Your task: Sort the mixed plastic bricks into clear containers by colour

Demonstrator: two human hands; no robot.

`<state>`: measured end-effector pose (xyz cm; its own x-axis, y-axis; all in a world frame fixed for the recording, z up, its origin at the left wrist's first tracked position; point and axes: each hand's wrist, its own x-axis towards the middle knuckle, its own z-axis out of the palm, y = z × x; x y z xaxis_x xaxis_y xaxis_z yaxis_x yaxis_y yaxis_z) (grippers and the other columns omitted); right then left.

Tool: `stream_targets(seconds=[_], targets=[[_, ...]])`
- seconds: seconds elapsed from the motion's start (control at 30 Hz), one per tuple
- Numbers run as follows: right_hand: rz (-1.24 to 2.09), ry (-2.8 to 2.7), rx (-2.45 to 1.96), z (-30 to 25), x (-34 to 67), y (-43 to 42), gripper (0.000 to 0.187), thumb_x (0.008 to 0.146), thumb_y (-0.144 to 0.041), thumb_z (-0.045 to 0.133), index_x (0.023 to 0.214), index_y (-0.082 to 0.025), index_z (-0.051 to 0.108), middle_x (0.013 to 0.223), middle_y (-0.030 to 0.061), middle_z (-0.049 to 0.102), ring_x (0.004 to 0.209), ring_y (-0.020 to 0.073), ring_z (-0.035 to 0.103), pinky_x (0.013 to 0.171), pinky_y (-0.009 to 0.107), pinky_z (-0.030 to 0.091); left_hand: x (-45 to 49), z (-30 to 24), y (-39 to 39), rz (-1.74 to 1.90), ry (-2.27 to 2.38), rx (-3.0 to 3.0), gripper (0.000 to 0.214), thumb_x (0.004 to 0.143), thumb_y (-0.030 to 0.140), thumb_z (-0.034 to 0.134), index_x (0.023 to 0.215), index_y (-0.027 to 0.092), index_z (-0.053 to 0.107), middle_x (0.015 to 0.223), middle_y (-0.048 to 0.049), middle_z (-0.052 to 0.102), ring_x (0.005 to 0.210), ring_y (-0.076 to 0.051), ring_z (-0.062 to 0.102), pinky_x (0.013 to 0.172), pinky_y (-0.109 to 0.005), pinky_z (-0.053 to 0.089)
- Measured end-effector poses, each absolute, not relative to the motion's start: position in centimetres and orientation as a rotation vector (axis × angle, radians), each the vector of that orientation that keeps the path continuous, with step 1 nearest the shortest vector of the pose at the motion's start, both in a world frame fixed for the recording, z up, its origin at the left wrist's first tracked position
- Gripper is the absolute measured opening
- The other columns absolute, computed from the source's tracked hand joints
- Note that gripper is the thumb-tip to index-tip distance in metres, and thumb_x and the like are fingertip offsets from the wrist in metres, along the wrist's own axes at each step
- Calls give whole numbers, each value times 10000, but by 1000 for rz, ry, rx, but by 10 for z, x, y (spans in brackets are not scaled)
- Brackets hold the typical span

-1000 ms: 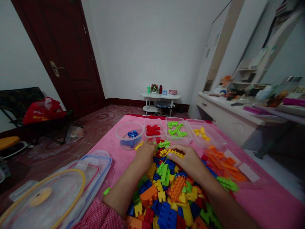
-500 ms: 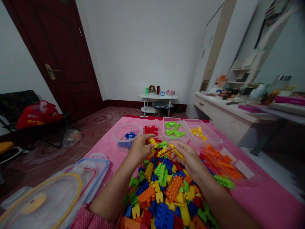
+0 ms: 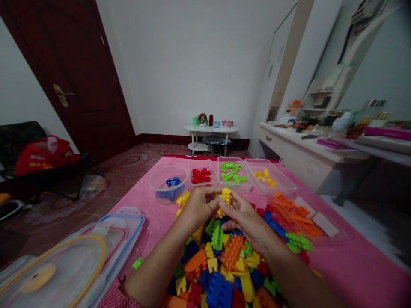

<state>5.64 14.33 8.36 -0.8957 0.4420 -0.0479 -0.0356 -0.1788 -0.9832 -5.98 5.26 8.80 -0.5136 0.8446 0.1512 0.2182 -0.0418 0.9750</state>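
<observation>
My right hand (image 3: 243, 212) is closed around a yellow building block (image 3: 226, 195), which stands up between the thumb and fingers. My left hand (image 3: 199, 206) meets it from the other side, its fingers pinched against the lower part of the yellow piece. Whether this is one block or two joined together is partly hidden by the fingers. Below both hands lies a heap of mixed building blocks, among them an orange block (image 3: 233, 251), a light green block (image 3: 217, 236) and a blue block (image 3: 219, 291).
Behind the heap stand clear tubs: a round tub (image 3: 150, 182) with blue blocks, then tubs with red blocks (image 3: 201, 175), green blocks (image 3: 233, 173) and yellow blocks (image 3: 266, 176). Orange blocks (image 3: 297, 216) fill a tray at right. Clear lids (image 3: 73, 261) lie at left.
My hands have come together over the heap. The yellow piece in my right hand has turned from slanted to upright, and my left hand has moved right to touch it.
</observation>
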Motion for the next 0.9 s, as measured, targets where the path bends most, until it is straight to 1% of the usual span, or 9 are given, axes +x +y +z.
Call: stream_targets(seconds=[0.07,0.2,0.3,0.37,0.43,0.57,0.73,0.8,0.9], targets=[[2115,-1754,-491,83,55,142,469,730,-403,671,1152,-252,532,1067,41,602,830,154,611,521,204,530,-58,86,53,1564,1776,1185,339,743,243,599,1056,137,673,708,-24,652,538,-106,557,468,-196,454],[2108,-1638,-591,83,53,146,370,765,-377,637,1083,-206,556,966,45,626,745,131,624,531,212,539,-60,85,52,1530,1875,1240,305,769,266,585,1028,135,682,700,-32,653,537,-106,555,456,-182,417],[2162,-1543,-638,83,54,151,314,794,-337,616,1064,-199,536,1002,63,640,777,143,651,554,219,544,-64,87,51,1528,1986,1220,282,776,255,570,999,117,675,687,-34,652,522,-113,556,461,-199,418],[2203,-1515,-643,84,55,153,299,813,-332,599,1068,-193,529,1040,82,641,814,162,663,560,228,547,-65,90,50,1481,2142,1275,241,778,215,554,962,130,685,700,-36,667,571,-128,582,524,-218,442],[2226,-1499,-647,85,56,153,287,828,-332,581,1070,-185,529,1052,95,645,829,174,669,555,229,547,-67,93,47,1361,2401,1362,217,773,183,552,928,162,702,756,-41,690,667,-148,607,630,-245,459],[2246,-1483,-670,92,59,149,268,842,-311,564,1074,-181,540,1037,95,664,755,160,676,522,218,540,-73,90,43,1061,2775,1420,228,788,224,568,974,212,700,953,-56,694,887,-196,612,814,-307,448],[2235,-1534,-606,104,68,162,261,810,-290,609,1038,-167,574,948,83,687,576,105,618,382,150,439,-86,72,44,961,2752,1444,268,782,231,593,1034,198,677,1055,-74,668,1033,-215,579,925,-332,418],[2160,-1530,-596,109,70,182,240,800,-286,622,1009,-172,596,926,78,690,553,92,592,369,141,413,-89,67,45,956,2722,1427,282,780,230,596,1049,189,670,1064,-79,665,1045,-216,576,932,-334,418],[1951,-1546,-751,116,66,229,152,805,-247,599,925,-161,632,860,84,692,566,109,595,407,163,439,-91,64,45,959,2700,1411,285,772,231,606,1045,176,668,1077,-87,659,1055,-223,573,938,-338,417]])
